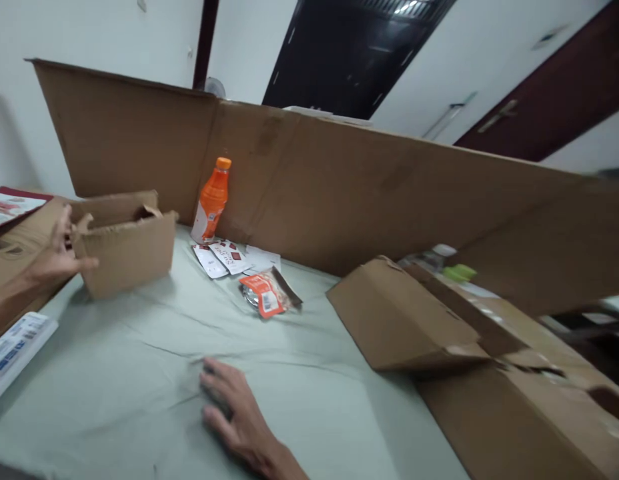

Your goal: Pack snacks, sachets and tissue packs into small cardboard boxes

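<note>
At the left, my left hand (57, 257) grips the near left side of a small open-topped cardboard box (129, 257), thumb against its front wall. My right hand (239, 417) is over the pale green cloth (184, 420) at the front, its fingers loosely apart with nothing in them. Beyond it lies an orange and brown packet (269, 293) with a clear window. White sachets (229, 257) rest behind that packet. An orange bottle (213, 203) with a white label stands upright by the cardboard wall. The inside of the small box is mostly hidden.
A tall cardboard screen (329, 187) closes off the back. Larger cardboard boxes (404, 320) with raised flaps stand at the right, a green-lidded item (458, 273) among them. A white box with blue print (19, 350) lies at the left edge.
</note>
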A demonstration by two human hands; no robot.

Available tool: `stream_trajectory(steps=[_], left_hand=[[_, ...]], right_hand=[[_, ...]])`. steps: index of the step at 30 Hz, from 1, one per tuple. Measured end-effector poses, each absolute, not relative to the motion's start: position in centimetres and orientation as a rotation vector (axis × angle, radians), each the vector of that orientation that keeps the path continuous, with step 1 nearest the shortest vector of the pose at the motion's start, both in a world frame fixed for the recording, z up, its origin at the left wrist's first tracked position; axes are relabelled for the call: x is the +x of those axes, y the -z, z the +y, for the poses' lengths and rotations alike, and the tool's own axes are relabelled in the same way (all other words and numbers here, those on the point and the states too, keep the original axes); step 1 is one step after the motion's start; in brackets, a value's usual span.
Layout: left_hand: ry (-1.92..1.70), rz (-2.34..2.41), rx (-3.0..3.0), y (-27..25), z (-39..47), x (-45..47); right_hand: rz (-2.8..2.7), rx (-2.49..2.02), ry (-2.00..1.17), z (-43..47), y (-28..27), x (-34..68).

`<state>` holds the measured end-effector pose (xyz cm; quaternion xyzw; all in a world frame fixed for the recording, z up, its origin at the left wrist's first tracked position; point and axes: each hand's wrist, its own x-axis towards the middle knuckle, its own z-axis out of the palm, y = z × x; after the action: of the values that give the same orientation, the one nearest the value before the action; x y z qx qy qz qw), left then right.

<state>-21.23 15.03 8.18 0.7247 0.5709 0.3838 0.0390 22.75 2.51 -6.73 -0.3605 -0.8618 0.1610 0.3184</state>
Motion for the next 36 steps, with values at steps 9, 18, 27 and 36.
stream_trajectory(steps=[9,18,27,36], left_hand=[[-0.833,1.046,2.325,-5.8,3.7,-6.1],[-0.943,0.898,2.696,-11.1,0.4,-0.7],[-0.696,0.7,2.971,-13.3,-1.2,1.4],[-0.826,0.759,2.897,-11.9,-1.1,1.9]], right_hand=[[-1.522,-0.97,-0.322,0.2,-2.2,29.4],[-1.86,-0.897,-0.048,-4.4,-6.2,31.4],[-1.687,-1.452,-0.312,4.4,-6.4,36.2],[-2.104,-1.904,-0.387,20.4,-1.9,30.3]])
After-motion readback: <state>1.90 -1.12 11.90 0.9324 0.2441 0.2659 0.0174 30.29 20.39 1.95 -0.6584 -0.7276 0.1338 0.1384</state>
